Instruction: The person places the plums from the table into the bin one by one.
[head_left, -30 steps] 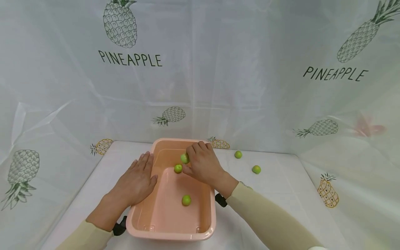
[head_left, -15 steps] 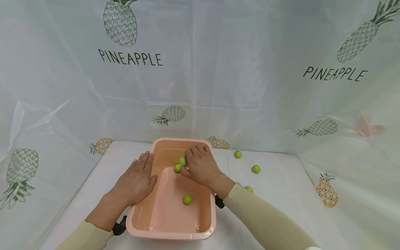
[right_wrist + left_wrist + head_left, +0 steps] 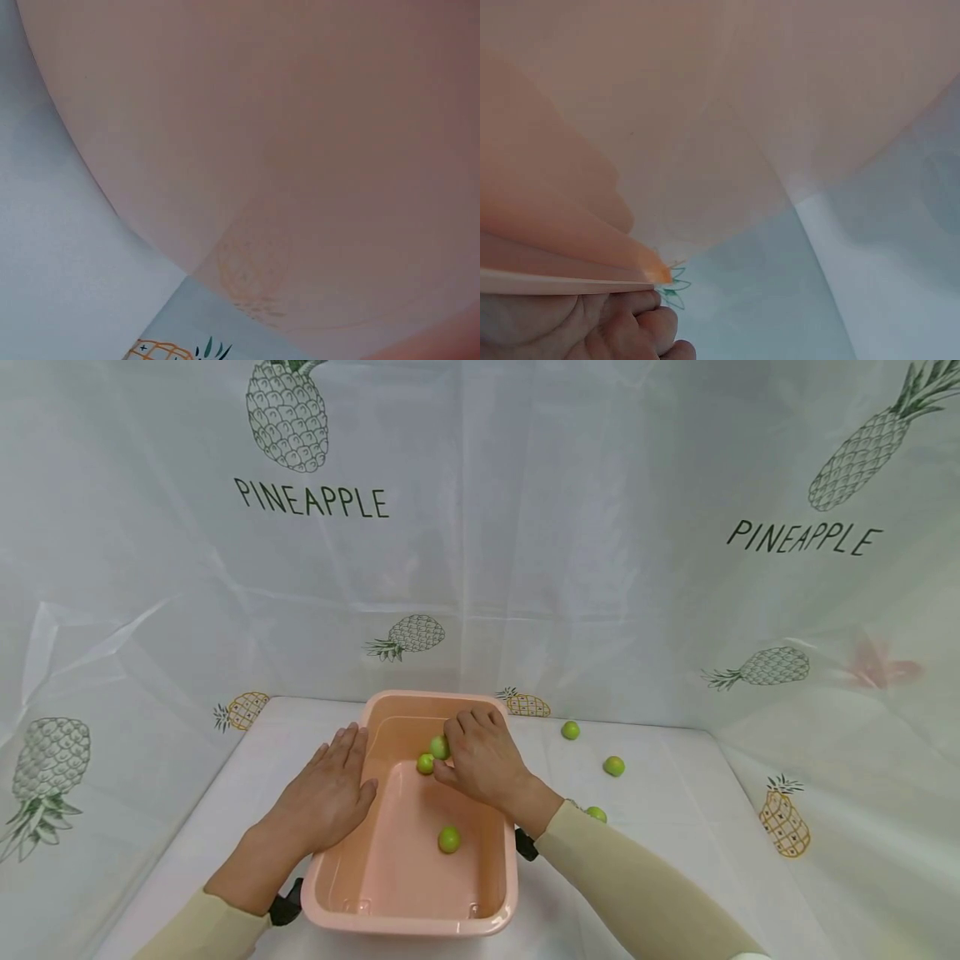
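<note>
A pink plastic basin [image 3: 411,927] stands on the white-covered table. Along its left rim lies my left hand [image 3: 326,797], with straight fingers; the left wrist view shows fingertips [image 3: 656,326] against the rim's outer side. My right hand [image 3: 487,760] reaches over the right rim and holds a small pale green fruit [image 3: 439,747], partly hidden by its fingers. Just below that fruit, inside the basin, is another green fruit [image 3: 425,764]. A third green fruit [image 3: 449,839] lies nearer the front of the basin floor. In the right wrist view only the basin's translucent wall [image 3: 262,112] fills most of the picture.
Right of the basin, green fruits lie on the table: one at the back [image 3: 571,730], a yellowish-green fruit [image 3: 614,766] farther right, and a fruit [image 3: 596,814] partly behind my right sleeve [image 3: 630,877]. A pineapple-printed sheet [image 3: 570,568] hangs behind and at the sides.
My right hand has dipped slightly and shifted left with the fruit, then stayed put. The front fruit has shifted slightly right. More of the fruit by my right sleeve shows. My left hand stays still.
</note>
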`<state>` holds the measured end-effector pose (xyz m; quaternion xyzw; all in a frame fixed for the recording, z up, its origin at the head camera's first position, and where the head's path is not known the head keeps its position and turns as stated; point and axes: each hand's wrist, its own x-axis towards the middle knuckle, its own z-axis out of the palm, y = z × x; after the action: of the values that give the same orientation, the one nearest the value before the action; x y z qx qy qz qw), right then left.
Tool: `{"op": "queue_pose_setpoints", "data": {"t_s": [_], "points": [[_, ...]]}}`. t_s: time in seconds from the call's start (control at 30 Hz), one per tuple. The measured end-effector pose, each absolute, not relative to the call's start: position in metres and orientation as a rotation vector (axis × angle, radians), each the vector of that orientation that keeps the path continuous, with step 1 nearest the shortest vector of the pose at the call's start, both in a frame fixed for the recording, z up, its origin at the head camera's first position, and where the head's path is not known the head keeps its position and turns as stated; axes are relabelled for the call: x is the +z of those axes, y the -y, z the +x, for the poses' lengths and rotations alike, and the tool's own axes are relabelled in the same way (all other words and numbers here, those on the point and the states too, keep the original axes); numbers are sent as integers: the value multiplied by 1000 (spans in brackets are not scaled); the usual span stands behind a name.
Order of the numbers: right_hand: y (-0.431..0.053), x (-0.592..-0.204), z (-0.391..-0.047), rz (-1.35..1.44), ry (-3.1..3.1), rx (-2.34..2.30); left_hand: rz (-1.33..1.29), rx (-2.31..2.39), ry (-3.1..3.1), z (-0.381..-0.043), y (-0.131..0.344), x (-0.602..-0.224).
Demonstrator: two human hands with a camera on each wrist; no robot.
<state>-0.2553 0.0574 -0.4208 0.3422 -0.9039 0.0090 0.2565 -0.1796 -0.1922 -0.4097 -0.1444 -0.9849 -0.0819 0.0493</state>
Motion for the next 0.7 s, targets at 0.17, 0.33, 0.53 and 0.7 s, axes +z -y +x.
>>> {"op": "queue_pose_setpoints", "data": {"t_s": [0.17,0.33,0.53,0.7], "points": [[-58,-420,-254,924,2454,13,-443,-262,3001,-179,192,-409],[-58,-419,-254,931,2489,15,-456,-266,2993,-178,192,-409],[-58,-420,-254,922,2481,10,-463,-265,2986,-179,193,-410],[-59,-421,-254,901,2452,0,-465,-270,2983,-179,193,-409]]}}
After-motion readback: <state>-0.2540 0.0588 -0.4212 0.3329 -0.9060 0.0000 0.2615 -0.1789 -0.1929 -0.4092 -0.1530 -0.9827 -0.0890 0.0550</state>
